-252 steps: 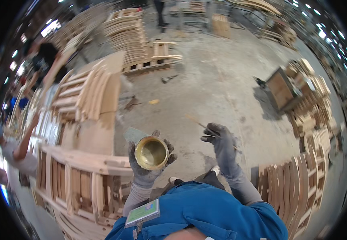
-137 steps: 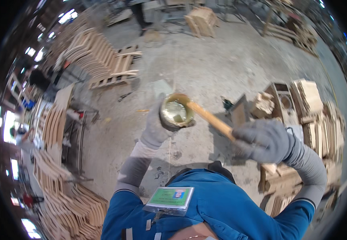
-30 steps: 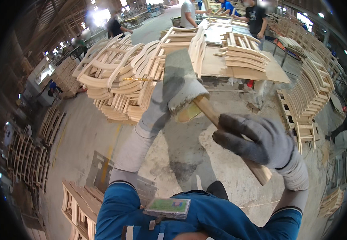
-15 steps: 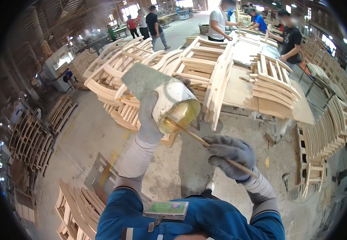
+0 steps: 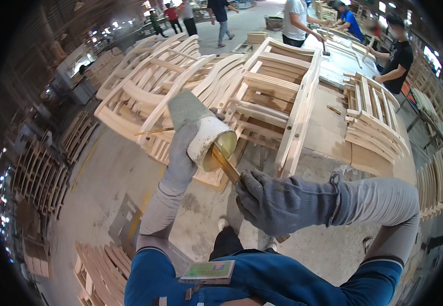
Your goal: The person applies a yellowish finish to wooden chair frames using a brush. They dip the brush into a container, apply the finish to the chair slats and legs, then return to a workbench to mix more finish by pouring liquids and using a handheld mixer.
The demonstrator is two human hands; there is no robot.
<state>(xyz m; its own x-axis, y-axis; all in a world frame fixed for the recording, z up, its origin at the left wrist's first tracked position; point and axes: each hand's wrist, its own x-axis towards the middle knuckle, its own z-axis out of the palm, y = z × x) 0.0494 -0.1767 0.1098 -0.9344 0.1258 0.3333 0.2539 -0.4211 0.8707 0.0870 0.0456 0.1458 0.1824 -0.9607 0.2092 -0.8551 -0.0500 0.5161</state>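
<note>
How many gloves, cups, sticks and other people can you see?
Grey gloves: 2, the left hand and the right hand
White cup: 1, held in the left hand
Wooden stick: 1, held in the right hand, its tip in the cup
Other people in the background: at least 6
Total: at least 10

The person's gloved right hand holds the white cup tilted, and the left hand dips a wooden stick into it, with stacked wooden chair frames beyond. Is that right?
Not quite: the hands are swapped. In the head view the gloved left hand holds the tilted white cup, and the right hand dips the wooden stick into it. The stacked wooden chair frames do lie beyond.
</note>
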